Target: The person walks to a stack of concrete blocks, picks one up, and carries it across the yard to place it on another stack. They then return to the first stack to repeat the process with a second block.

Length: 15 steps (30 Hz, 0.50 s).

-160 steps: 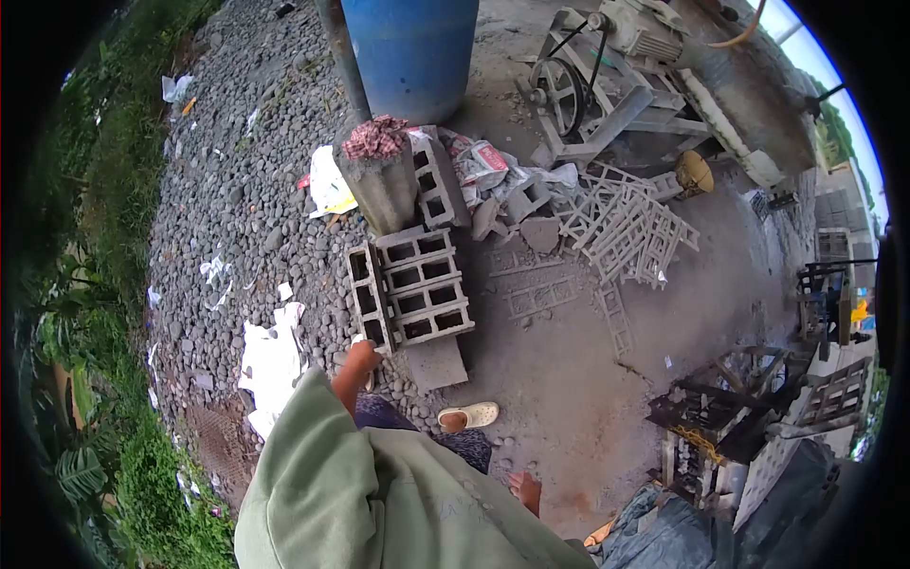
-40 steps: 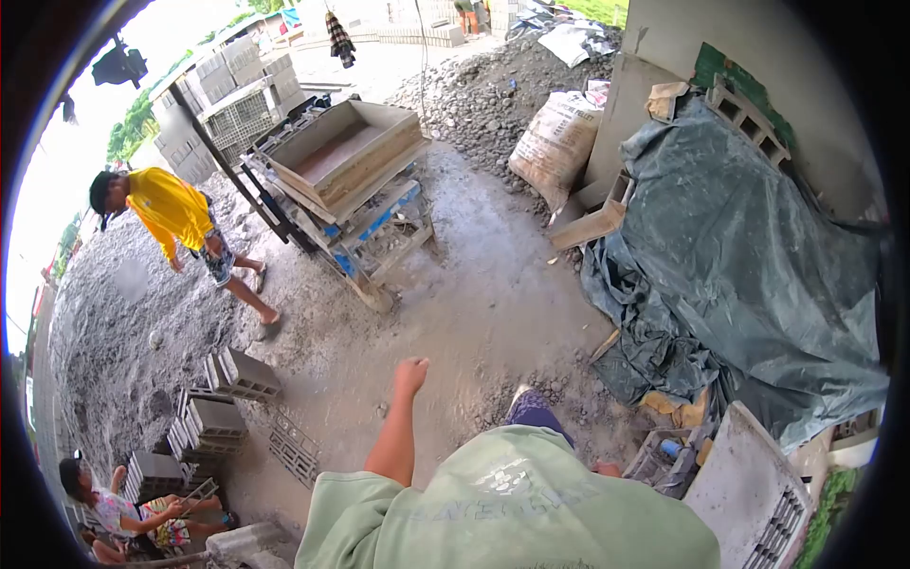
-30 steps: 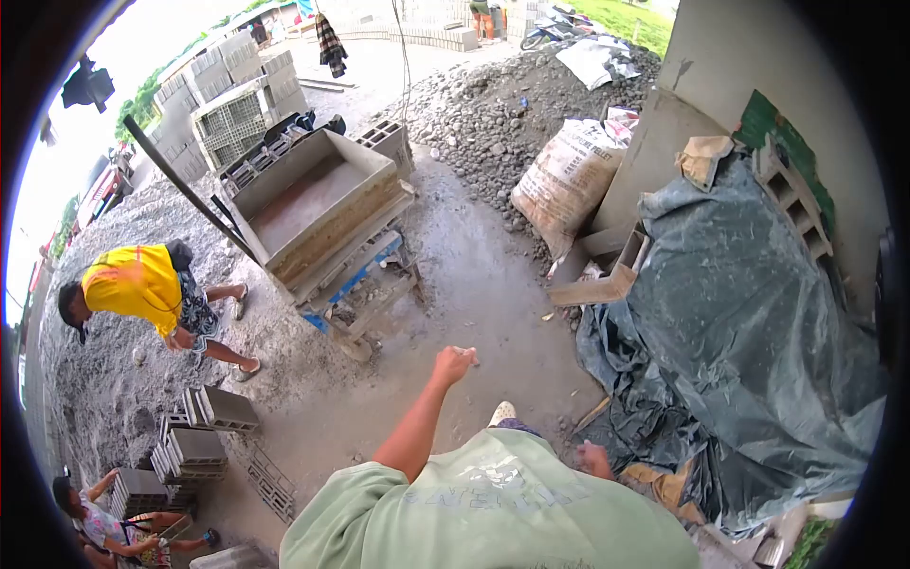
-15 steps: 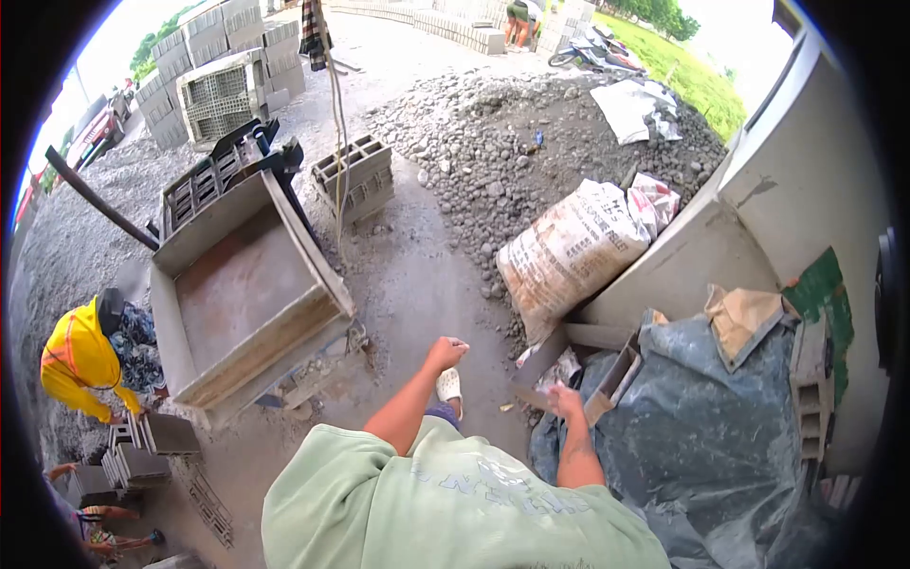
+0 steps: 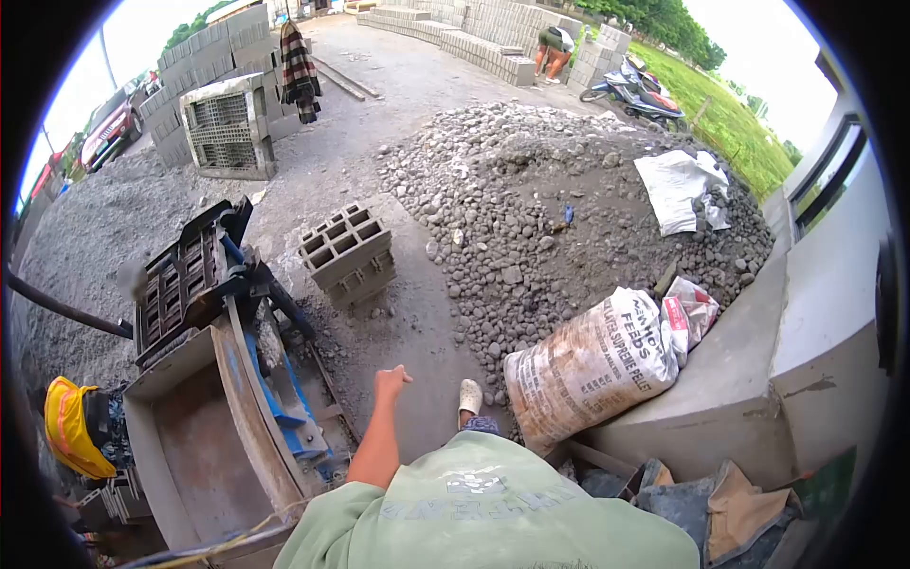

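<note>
My left hand (image 5: 391, 381) swings out ahead of my body above the grey path, fingers curled closed with nothing visible in them. My right hand is out of view. Beneath me a foot in a white clog (image 5: 470, 394) steps on the path. Ahead and to the left of my hand stands a small stack of hollow concrete blocks (image 5: 345, 248). To the left is the metal block-moulding machine (image 5: 256, 313) with its tray (image 5: 204, 427). A full, stained feed sack (image 5: 592, 365) lies to my right.
A gravel heap (image 5: 502, 218) rises ahead right, with a white sack (image 5: 681, 190) on it. A concrete ledge (image 5: 720, 408) runs along the right wall. A person in yellow (image 5: 76, 427) bends at the left; another person (image 5: 553, 49) stoops far off near a motorcycle (image 5: 637, 93).
I have moved forward along the path, and the machine and block stack are nearer. My right hand has dropped out of view. The left hand remains in front of me.
</note>
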Tool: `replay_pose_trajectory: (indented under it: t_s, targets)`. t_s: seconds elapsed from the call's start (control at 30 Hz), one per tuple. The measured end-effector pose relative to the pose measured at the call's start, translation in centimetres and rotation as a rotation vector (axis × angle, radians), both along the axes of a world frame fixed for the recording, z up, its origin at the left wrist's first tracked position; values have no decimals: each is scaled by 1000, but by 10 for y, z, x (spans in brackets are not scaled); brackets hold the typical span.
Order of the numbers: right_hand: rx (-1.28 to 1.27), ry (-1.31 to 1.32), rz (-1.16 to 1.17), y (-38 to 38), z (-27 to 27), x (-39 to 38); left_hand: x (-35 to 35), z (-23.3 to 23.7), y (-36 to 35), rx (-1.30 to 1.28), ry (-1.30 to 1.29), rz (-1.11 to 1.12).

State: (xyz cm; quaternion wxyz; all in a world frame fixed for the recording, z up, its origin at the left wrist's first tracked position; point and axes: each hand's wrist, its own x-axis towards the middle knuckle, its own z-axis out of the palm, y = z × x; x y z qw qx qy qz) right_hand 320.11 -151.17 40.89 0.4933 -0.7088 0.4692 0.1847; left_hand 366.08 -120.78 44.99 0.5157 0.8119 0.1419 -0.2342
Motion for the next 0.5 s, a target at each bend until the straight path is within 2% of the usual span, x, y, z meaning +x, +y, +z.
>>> replay_pose_trajectory:
  t_s: [0.1, 0.13, 0.17, 0.2, 0.23, 0.27, 0.3, 0.33, 0.37, 0.5]
  targets:
    - [184, -476, 55, -74, -29, 108, 47, -20, -1, 53, 1, 89]
    - [81, -18, -68, -95, 5, 186, 63, -28, -3, 90, 81, 131]
    - [271, 76, -278, -148, -61, 235, 70, -36, 1, 138, 173, 170]
    - [206, -20, -145, -187, -86, 287, 81, -44, 0, 156, 181, 185]
    - [305, -10, -270, -209, -58, 354, 98, -54, -9, 179, 163, 222]
    - [162, -105, -125, -225, -57, 418, 117, -60, -22, 194, 151, 259]
    - [-69, -239, 360, -265, -101, 477, 134, -62, -32, 191, 164, 278]
    - [48, -57, 1, -232, 17, 539, 150, -69, -41, 183, 144, 254]
    - [36, -88, 29, -224, 58, 595, 170, -72, -51, 173, 120, 235]
    - [-18, -203, 252, -229, 80, 780, 269, -58, -84, 230, 108, 217]
